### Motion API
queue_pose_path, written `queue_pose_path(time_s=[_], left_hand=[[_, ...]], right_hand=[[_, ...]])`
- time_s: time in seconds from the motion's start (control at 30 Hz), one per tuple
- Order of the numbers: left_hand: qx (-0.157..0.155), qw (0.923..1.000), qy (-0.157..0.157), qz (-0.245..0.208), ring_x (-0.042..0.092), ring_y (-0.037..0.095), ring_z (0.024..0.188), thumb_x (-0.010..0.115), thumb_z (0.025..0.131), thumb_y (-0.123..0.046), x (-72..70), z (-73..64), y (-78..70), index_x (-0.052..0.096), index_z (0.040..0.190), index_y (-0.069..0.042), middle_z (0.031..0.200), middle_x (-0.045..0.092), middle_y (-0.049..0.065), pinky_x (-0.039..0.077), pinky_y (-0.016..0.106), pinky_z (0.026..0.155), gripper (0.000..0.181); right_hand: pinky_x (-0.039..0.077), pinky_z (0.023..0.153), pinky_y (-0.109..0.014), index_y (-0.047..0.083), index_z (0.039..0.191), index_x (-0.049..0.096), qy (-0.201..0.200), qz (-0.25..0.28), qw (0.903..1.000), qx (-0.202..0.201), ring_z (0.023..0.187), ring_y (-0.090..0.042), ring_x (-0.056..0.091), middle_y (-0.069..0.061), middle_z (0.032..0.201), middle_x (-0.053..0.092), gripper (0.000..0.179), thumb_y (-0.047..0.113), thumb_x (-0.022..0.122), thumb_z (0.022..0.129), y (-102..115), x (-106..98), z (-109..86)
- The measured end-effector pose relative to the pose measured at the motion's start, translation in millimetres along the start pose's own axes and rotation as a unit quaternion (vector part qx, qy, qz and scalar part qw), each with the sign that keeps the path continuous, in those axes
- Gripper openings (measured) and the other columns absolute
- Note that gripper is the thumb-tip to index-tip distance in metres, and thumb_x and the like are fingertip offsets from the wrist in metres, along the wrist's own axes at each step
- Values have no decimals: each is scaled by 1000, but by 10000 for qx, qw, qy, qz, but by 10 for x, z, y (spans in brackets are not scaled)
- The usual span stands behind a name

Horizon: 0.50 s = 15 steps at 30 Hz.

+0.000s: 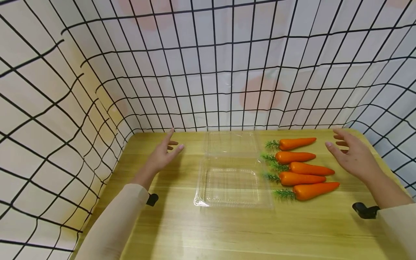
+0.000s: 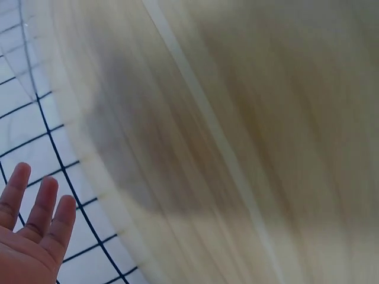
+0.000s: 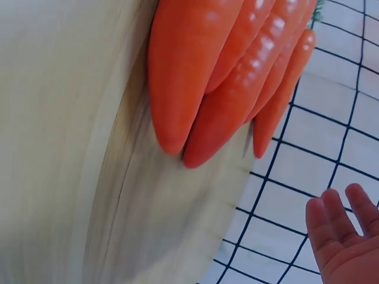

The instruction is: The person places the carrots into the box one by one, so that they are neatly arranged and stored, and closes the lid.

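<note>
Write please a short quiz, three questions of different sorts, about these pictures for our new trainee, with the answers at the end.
1. How many carrots lie on the table?
2. True or false: the right hand holds no carrot.
3. In the head view, what lies between the left hand and the carrots?
A) a knife
B) a clear container
C) a cup

Key: 1. Five. 2. True. 3. B.

Plain cream long sleeves here: left sleeve (image 1: pixel 110 224) around 8 o'clock in the head view, right sleeve (image 1: pixel 398 225) around 4. Small black gadget (image 1: pixel 153 199) by the left cuff, chunky black bit (image 1: pixel 365 211) by the right; left hand (image 1: pixel 160 156) and right hand (image 1: pixel 355 159) are bare.
</note>
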State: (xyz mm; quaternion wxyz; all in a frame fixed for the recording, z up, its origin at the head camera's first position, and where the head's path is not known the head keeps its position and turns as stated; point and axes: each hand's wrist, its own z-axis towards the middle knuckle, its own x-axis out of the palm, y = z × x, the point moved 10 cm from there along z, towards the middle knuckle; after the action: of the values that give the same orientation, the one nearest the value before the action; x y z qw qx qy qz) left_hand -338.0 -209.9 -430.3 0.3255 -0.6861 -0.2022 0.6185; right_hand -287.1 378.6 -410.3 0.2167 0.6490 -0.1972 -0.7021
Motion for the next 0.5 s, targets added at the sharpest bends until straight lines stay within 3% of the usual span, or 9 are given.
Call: queue_pose_path(time_s=[0.3,0.4,0.5], left_hand=[[114,9968,-107,-782,57,40,127,50,101,-59,148,-108,-112,9,162,-46,146,58,14,51,58,100,75],[90,9951,-132,-977,56,41,127,50,102,-58,207,-140,-140,12,163,-44,146,58,16,50,58,102,73],[66,9933,-116,-1147,58,40,127,51,103,-56,280,-175,-169,13,163,-41,145,59,17,49,57,104,73]], right_hand=[[44,94,-71,3,157,35,20,312,9994,133,124,-59,50,-35,146,47,67,46,45,107,48,64,-166],[58,88,-39,4,156,37,-2,383,9992,151,123,-58,52,-35,146,49,66,47,47,106,72,71,-205],[47,70,-6,5,156,39,-31,494,9987,139,121,-56,54,-33,146,50,65,46,49,106,99,85,-253]])
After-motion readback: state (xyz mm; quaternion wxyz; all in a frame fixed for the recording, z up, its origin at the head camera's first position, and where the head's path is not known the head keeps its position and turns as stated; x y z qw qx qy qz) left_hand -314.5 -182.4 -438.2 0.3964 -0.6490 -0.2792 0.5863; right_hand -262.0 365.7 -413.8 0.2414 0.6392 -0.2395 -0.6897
